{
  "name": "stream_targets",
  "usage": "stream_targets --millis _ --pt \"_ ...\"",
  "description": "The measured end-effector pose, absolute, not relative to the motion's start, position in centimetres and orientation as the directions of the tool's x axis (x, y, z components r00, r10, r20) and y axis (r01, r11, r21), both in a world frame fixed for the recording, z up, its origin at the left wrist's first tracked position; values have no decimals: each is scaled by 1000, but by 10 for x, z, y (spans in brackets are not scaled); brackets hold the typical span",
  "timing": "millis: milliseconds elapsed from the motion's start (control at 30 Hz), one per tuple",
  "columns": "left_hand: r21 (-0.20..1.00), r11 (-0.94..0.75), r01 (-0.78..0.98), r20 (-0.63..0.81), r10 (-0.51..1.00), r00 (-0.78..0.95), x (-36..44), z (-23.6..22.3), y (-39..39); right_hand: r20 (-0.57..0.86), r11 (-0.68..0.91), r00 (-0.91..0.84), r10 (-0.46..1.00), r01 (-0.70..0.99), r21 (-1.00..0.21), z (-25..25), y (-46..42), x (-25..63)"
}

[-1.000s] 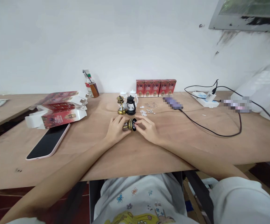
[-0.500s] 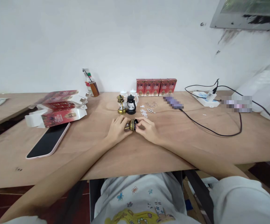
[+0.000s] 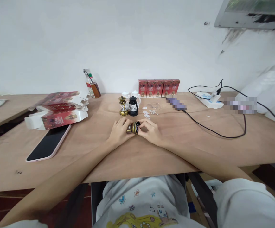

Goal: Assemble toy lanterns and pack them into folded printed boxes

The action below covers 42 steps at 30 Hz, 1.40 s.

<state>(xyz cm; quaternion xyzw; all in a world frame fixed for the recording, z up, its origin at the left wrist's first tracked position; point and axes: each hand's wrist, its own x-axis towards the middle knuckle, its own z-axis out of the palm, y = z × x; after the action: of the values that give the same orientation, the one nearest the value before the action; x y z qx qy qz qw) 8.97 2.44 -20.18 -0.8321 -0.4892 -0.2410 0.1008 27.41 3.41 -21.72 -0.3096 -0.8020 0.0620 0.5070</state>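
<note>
A small gold lantern (image 3: pixel 133 127) lies on its side in my left hand (image 3: pixel 119 131), which is closed around its glass body. Its dark underside faces right. My right hand (image 3: pixel 149 131) pinches at that base with thumb and forefinger; whatever the fingertips hold, if anything, is hidden. Behind my hands stand another gold lantern (image 3: pixel 123 107), a black lantern (image 3: pixel 133 107) and white lanterns (image 3: pixel 135 95). Right of these lie white paper tabs (image 3: pixel 146 114) and several small round coin-like pieces (image 3: pixel 153 112).
Several red boxes (image 3: pixel 158 88) stand in a row by the wall. To the left are unfolded red cartons (image 3: pixel 59 118), a phone (image 3: pixel 48 144) and a bottle of brown liquid (image 3: pixel 94 88). A power strip (image 3: pixel 207 100) with black cables (image 3: pixel 211 135) lies at the right.
The lantern and its base have turned slightly between my hands, and my right fingertips have shifted a little at the base. The other things stay in place.
</note>
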Motion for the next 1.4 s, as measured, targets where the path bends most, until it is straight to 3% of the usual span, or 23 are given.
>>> stream_targets --millis 233,567,1200,1400 --pt "119 -517 848 532 754 385 88 -202 25 773 821 -304 557 341 -457 -214 37 275" --pt "209 -545 812 555 750 360 87 -202 26 738 806 -342 583 363 -468 -212 38 275" --pt "163 -523 836 573 741 351 89 -202 26 776 805 -275 567 384 -452 -214 39 276" --pt "131 -496 858 564 749 347 89 -203 27 818 846 -298 492 384 -370 -216 39 275"
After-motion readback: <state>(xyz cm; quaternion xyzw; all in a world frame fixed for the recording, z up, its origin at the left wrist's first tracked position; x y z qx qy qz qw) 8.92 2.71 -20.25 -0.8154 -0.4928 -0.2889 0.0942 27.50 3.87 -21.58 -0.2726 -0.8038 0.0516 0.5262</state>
